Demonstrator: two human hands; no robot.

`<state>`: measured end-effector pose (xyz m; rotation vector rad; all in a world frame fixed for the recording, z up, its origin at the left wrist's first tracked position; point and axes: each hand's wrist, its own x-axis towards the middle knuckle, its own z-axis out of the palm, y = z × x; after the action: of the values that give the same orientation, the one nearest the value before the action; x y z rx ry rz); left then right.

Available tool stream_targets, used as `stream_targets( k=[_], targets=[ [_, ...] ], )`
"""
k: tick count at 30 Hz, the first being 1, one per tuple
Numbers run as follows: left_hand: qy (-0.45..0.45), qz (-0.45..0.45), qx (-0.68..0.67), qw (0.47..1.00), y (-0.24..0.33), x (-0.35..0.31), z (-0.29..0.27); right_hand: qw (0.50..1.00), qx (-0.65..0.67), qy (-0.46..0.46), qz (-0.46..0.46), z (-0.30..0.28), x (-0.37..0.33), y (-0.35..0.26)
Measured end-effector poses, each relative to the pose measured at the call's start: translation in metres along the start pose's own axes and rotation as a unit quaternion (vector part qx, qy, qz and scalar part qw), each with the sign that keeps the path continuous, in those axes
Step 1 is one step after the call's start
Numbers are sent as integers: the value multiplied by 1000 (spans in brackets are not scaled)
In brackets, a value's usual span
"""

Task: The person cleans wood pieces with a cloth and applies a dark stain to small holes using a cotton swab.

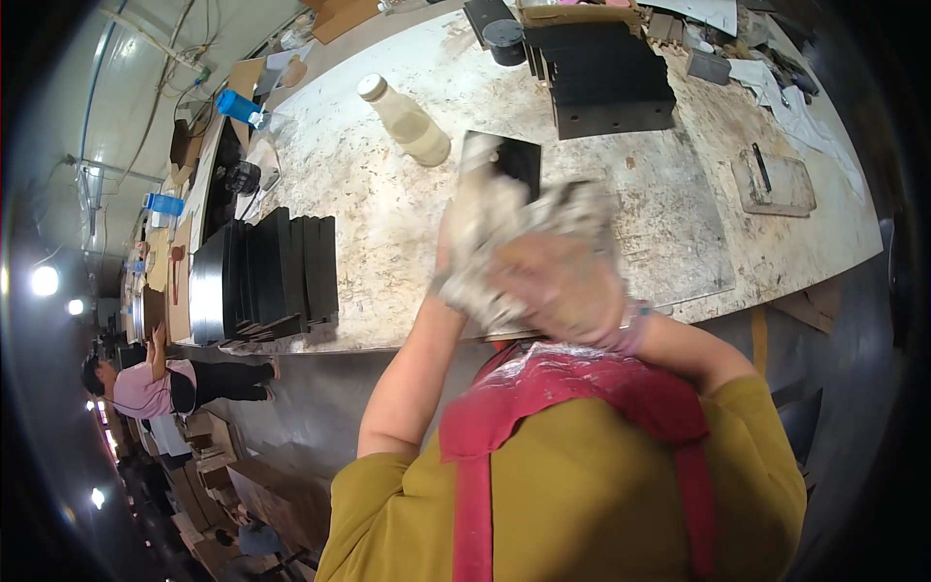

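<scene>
Worker in a red apron (pixel 572 378) at a stained white table (pixel 378 223), as I see it from the room: the 2 hands meet over 1 bunched, grey-white cloth (pixel 582 209), blurred at its edges. The right hand (pixel 562 281) is against the cloth, but the blur is such that I cannot tell whether its fingers are closed on it. The left hand (pixel 452 228) is mostly hidden by the cloth; its grip cannot be told either. Just beyond the hands, 1 flat black panel (pixel 522 167) lies on the table, partly covered by the cloth. A pale bottle with a white cap (pixel 412 126) is farther to the left; a row of black panels (pixel 276 272) occupies the table's near left. Beyond, a larger black stack (pixel 606 78) sits beside a round dark container (pixel 504 42). At right, 1 slim dark tool (pixel 761 168) rests on a pale block (pixel 790 189).
</scene>
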<state>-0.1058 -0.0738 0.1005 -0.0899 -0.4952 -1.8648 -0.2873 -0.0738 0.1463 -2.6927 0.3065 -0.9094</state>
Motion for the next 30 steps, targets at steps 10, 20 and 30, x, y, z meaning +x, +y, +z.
stream_targets(
  k=[10,20,30],
  targets=[
    [236,-172,-148,945,-21,-53,-29,947,38,28,318,23,-49,146],
    [552,-17,-116,825,8,-98,-2,946,20,-85,313,82,-51,125],
    [523,55,183,830,-19,-117,10,931,61,-114,342,41,-4,111]
  ],
)
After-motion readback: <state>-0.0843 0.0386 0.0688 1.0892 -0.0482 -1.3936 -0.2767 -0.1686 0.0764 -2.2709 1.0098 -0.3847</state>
